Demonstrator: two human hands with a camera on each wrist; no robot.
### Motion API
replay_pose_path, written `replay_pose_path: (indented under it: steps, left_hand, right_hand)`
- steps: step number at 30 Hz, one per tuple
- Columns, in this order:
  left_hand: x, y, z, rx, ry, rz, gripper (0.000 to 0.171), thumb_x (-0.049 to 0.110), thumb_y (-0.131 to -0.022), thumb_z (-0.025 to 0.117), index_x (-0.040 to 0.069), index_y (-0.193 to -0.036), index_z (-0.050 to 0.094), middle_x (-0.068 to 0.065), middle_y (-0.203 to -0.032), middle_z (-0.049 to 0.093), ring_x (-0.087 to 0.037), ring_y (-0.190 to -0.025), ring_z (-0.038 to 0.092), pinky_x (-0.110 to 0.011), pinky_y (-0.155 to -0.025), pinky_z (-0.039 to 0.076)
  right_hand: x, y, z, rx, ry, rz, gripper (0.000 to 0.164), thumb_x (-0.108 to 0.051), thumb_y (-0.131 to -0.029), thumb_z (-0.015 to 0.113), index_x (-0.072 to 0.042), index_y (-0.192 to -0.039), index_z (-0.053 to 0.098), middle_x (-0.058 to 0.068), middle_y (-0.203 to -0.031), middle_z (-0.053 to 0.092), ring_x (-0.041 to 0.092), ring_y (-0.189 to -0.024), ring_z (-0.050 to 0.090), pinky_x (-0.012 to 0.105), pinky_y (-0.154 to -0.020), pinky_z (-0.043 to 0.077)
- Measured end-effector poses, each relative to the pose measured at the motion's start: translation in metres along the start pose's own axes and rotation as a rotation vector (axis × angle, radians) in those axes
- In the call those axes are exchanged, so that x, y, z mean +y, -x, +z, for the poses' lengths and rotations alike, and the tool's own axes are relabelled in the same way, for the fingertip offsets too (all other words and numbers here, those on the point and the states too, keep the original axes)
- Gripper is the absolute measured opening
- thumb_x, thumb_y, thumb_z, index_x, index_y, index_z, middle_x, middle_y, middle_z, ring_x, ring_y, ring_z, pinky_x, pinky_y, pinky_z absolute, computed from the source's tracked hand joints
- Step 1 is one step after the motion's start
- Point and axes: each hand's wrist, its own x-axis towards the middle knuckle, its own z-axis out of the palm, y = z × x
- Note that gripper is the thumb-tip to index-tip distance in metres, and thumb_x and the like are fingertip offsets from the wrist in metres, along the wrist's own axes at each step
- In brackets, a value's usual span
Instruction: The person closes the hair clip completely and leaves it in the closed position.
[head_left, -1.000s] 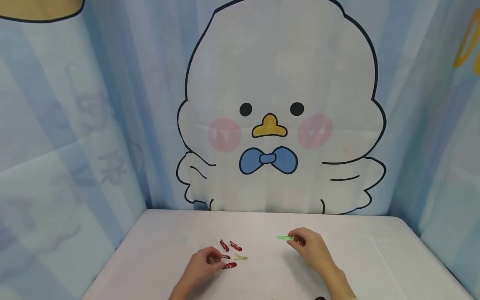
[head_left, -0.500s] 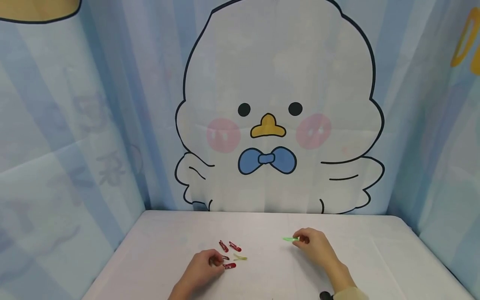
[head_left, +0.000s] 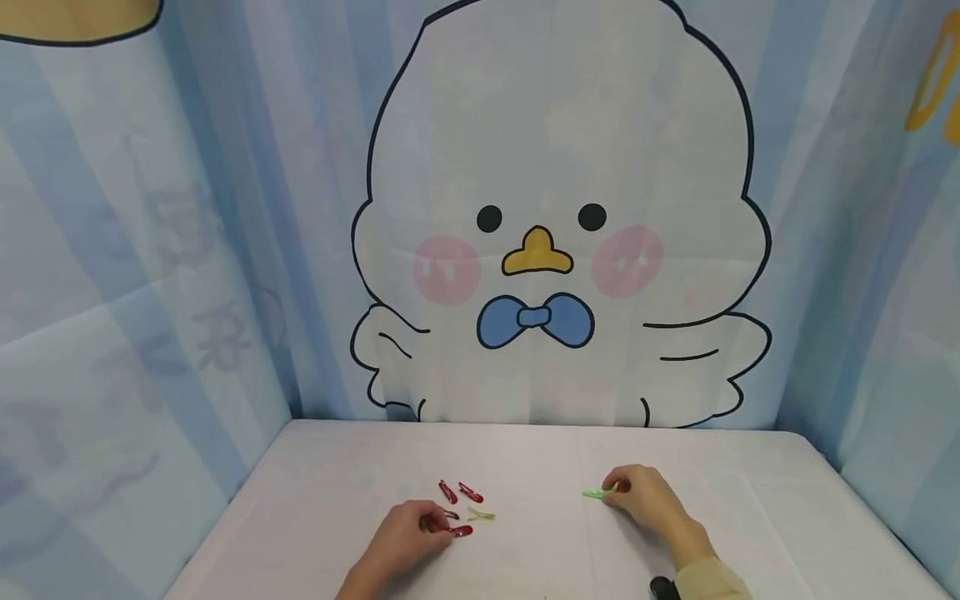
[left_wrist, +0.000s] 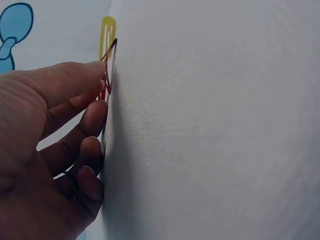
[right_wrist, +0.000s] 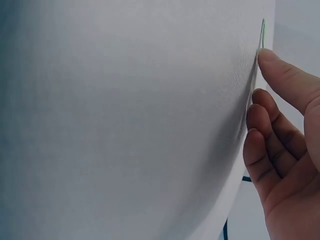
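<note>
Between the thumb and fingertips of my left hand (head_left: 405, 535) is a red snap hair clip (head_left: 462, 531), held low over the white table. The left wrist view shows this red clip sprung apart, with a yellow hair clip (left_wrist: 106, 35) beyond it. Farther right, my right hand (head_left: 651, 502) pinches a light green hair clip (head_left: 595, 494), which points left from the fingertips. In the right wrist view only the thin tip of the green clip (right_wrist: 263, 31) shows past the thumb; the other fingers curl loosely below.
Two red hair clips (head_left: 459, 492) lie beyond the left hand, and another dark red clip (head_left: 452, 515) is partly hidden by its fingers. Behind the white table (head_left: 540, 550) hangs a curtain (head_left: 562, 125) with a cartoon bird. A black object (head_left: 663, 588) is at the right wrist.
My right hand has moved right and a little nearer to me, carrying the green hair clip. The left hand has shifted only slightly right; the clips lying on the table stay put.
</note>
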Motion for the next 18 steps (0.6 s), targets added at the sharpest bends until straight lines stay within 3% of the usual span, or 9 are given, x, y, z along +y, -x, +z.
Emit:
replay_pose_path:
  steps: [10,18]
  left_hand:
    - [0.002,-0.001,-0.001,-0.007,0.003,-0.016,0.007,0.012,-0.087,0.076,0.014,-0.087,0.07,0.004,-0.08,0.059,-0.016,-0.074,0.052,-0.032,-0.068,0.044]
    - [0.001,0.0,-0.003,-0.006,0.017,-0.017,0.004,0.012,-0.088,0.075,0.011,-0.087,0.072,0.003,-0.08,0.06,-0.016,-0.075,0.052,-0.034,-0.068,0.045]
  right_hand:
    - [0.003,0.001,-0.003,-0.034,-0.001,0.041,0.013,-0.009,-0.083,0.08,-0.011,-0.093,0.073,-0.001,-0.08,0.056,0.017,-0.074,0.05,0.037,-0.069,0.042]
    - [0.0,0.003,-0.011,-0.015,-0.028,0.008,0.016,-0.012,-0.084,0.08,-0.008,-0.098,0.073,0.0,-0.077,0.056,0.017,-0.071,0.049,0.036,-0.066,0.042]
